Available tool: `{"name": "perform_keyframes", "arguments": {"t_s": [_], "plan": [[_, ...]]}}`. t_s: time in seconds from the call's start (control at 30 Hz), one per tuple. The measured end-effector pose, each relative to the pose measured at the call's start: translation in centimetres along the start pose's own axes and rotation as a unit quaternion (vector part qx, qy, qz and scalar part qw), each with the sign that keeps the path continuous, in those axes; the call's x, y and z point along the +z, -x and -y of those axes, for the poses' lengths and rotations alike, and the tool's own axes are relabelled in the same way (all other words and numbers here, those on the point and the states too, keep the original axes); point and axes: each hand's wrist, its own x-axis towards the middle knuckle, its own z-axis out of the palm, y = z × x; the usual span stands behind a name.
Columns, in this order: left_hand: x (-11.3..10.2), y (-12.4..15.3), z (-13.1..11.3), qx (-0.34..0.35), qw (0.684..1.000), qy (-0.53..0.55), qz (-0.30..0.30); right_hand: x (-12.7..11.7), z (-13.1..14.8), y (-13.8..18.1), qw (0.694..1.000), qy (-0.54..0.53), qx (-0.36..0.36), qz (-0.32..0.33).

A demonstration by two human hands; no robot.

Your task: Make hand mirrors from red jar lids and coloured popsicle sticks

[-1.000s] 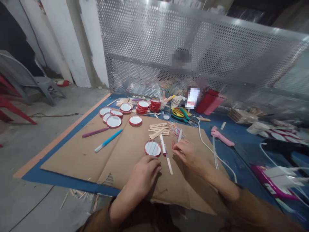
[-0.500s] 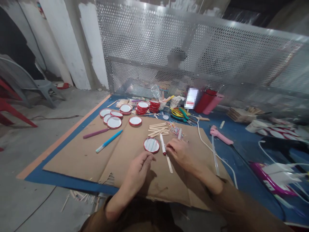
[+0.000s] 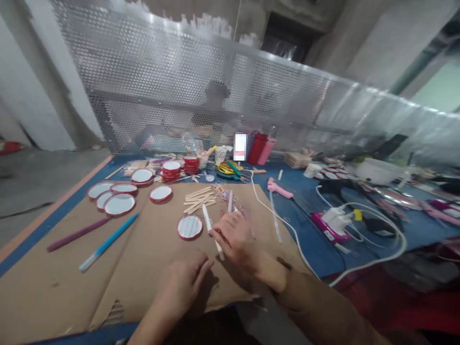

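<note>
My left hand [image 3: 187,280] is near the front of the cardboard sheet [image 3: 151,258], fingers curled and pressed together; anything inside them is hidden. My right hand [image 3: 233,235] is closed beside a white marker [image 3: 207,218], its fingertips over the marker's near end. I cannot tell whether they grip it. A wooden craft stick [image 3: 220,251] shows partly from under those fingers. Left of the marker, a round red-rimmed lid [image 3: 189,227] lies white side up with thin pale strips across it. Behind it is a pile of craft sticks [image 3: 199,199].
More red-rimmed lids [image 3: 120,204] lie at left and in stacks [image 3: 170,170]. A blue pen [image 3: 109,242] and a purple stick [image 3: 77,235] lie nearby. On the right are a pink glue gun [image 3: 280,189], its cable and a power strip [image 3: 328,227]. A perforated metal panel [image 3: 161,96] stands behind.
My view has swung right, so the table things appear further left. My right hand's fingers now overlap the marker's near end. My left hand has drawn back from the striped lid.
</note>
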Motion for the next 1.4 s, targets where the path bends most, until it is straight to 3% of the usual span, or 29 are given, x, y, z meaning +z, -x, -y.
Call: {"name": "perform_keyframes", "arguments": {"t_s": [0.17, 0.27, 0.4, 0.53, 0.63, 0.77, 0.87, 1.17, 1.4], "plan": [[-0.4, -0.3, -2.2, -0.074, 0.988, -0.125, 0.045, 0.2, -0.8, 0.2, 0.997, -0.026, 0.009, -0.07], [-0.1, -0.6, -2.5, -0.105, 0.987, -0.121, 0.025, 0.5, -1.3, 0.3, 0.995, -0.036, 0.028, -0.084], [1.4, -0.7, -0.6, -0.047, 0.993, 0.061, -0.089, 1.3, -1.9, 0.6, 0.994, -0.03, 0.03, -0.098], [2.5, -0.7, 1.0, -0.012, 0.958, 0.234, -0.165, 1.9, -2.6, 0.7, 0.996, -0.03, 0.055, -0.066], [2.4, -0.8, 0.7, 0.002, 0.967, 0.212, -0.144, 1.8, -3.0, 0.8, 0.995, -0.037, 0.068, -0.059], [1.5, -0.8, -0.7, -0.003, 0.997, 0.045, -0.058, 1.2, -3.2, 0.8, 0.992, -0.058, 0.094, -0.061], [0.7, -0.7, -1.6, -0.005, 0.999, -0.037, -0.014, 0.8, -3.5, 1.0, 0.99, -0.066, 0.109, -0.055], [0.5, -0.2, -1.9, 0.027, 0.999, -0.018, 0.004, 1.8, -4.4, 1.3, 0.996, -0.034, 0.084, -0.003], [0.7, -0.3, -1.7, 0.046, 0.996, -0.071, 0.02, 3.1, -4.8, 1.8, 0.998, -0.023, 0.044, 0.033]]}}
